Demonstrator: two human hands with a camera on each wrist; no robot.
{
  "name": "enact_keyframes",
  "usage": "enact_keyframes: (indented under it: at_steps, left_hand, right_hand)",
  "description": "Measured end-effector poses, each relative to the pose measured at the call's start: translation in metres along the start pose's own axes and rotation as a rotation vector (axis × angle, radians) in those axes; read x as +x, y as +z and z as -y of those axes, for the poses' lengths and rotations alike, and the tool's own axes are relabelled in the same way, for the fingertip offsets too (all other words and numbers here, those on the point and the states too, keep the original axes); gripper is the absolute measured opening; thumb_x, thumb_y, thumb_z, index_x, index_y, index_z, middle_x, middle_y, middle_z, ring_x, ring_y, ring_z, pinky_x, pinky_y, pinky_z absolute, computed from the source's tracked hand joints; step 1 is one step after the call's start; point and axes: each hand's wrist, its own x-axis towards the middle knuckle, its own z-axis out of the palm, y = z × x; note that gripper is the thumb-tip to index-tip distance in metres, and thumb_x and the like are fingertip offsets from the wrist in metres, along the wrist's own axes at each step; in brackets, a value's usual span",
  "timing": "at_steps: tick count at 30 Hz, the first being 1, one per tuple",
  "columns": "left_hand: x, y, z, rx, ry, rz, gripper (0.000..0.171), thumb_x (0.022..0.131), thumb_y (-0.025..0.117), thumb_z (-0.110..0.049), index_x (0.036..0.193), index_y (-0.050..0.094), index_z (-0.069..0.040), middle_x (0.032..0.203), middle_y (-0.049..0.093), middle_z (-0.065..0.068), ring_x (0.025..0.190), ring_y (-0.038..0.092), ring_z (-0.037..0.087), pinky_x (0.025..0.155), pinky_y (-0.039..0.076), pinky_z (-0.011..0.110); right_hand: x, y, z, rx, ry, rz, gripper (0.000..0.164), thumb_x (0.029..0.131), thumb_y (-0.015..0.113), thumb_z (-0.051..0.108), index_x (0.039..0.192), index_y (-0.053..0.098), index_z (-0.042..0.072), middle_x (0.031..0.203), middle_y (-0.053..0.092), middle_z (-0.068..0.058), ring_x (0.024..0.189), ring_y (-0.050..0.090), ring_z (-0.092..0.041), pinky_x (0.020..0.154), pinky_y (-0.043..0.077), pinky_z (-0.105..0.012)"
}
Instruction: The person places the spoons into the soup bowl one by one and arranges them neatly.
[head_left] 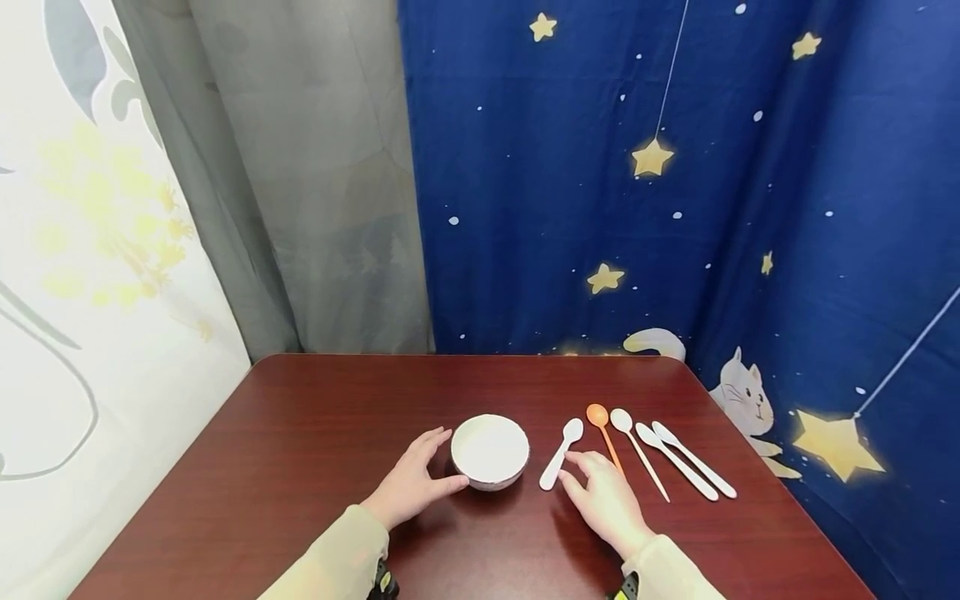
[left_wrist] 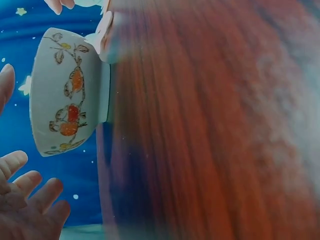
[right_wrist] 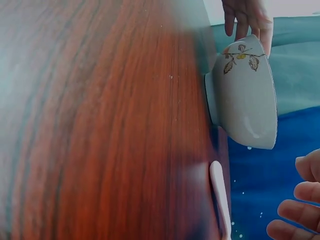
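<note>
A white bowl (head_left: 489,452) stands upright on the table. Its outside (left_wrist: 67,95) carries a pattern of orange fruit and leaves in the left wrist view. My left hand (head_left: 412,485) is at the bowl's left side, fingers spread and thumb near its front; the left wrist view shows a gap between fingers and bowl. Nearest to my right hand (head_left: 606,502) lies a short white spoon (head_left: 552,471), to the right of the bowl. The fingers (right_wrist: 300,212) of that hand are loosely bent and hold nothing; they hover by the spoon's handle (right_wrist: 220,195).
Right of the short spoon lie an orange spoon (head_left: 597,415), partly behind my right hand, a thin-handled white spoon (head_left: 622,420) and two more white spoons (head_left: 678,463) (head_left: 696,461) side by side. The dark red table (head_left: 337,417) ends before a blue star-patterned curtain (head_left: 525,208).
</note>
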Motion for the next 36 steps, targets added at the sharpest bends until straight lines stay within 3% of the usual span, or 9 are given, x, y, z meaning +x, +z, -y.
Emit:
enact_keyframes:
  at_steps: [11, 18, 30, 36]
  left_hand:
    - [0.007, 0.008, 0.000, -0.008, 0.025, 0.042, 0.090, 0.078, 0.073, -0.056, 0.145, 0.042, -0.006, 0.152, 0.033, 0.014, 0.137, 0.035, 0.032, 0.106, 0.033, 0.051]
    - [0.008, 0.012, 0.001, -0.001, 0.035, 0.068, 0.090, 0.079, 0.071, -0.057, 0.146, 0.041, -0.005, 0.156, 0.028, 0.013, 0.142, 0.026, 0.030, 0.109, 0.029, 0.051]
    - [0.009, 0.014, 0.000, -0.006, 0.002, 0.082, 0.089, 0.080, 0.069, -0.058, 0.147, 0.040, -0.007, 0.158, 0.023, 0.011, 0.143, 0.024, 0.029, 0.109, 0.028, 0.052]
    - [0.010, 0.016, 0.001, -0.007, -0.006, 0.077, 0.090, 0.079, 0.069, -0.059, 0.147, 0.040, -0.008, 0.158, 0.023, 0.009, 0.143, 0.023, 0.027, 0.110, 0.028, 0.052]
  right_hand:
    - [0.004, 0.001, 0.000, 0.016, 0.074, -0.003, 0.032, 0.087, 0.069, 0.019, 0.114, 0.069, 0.002, 0.111, 0.067, -0.012, 0.110, 0.060, -0.029, 0.094, 0.045, -0.045]
    - [0.007, 0.006, -0.006, 0.018, 0.126, -0.031, 0.033, 0.087, 0.068, 0.018, 0.113, 0.068, -0.001, 0.109, 0.067, -0.016, 0.106, 0.061, -0.032, 0.092, 0.046, -0.046]
    - [0.016, 0.023, -0.010, 0.010, 0.260, -0.091, 0.034, 0.086, 0.067, 0.021, 0.111, 0.068, -0.002, 0.106, 0.066, -0.021, 0.103, 0.060, -0.038, 0.089, 0.045, -0.049]
    - [0.021, 0.033, -0.005, 0.010, 0.360, -0.081, 0.039, 0.086, 0.066, 0.026, 0.114, 0.066, -0.002, 0.105, 0.064, -0.021, 0.101, 0.059, -0.041, 0.084, 0.046, -0.053]
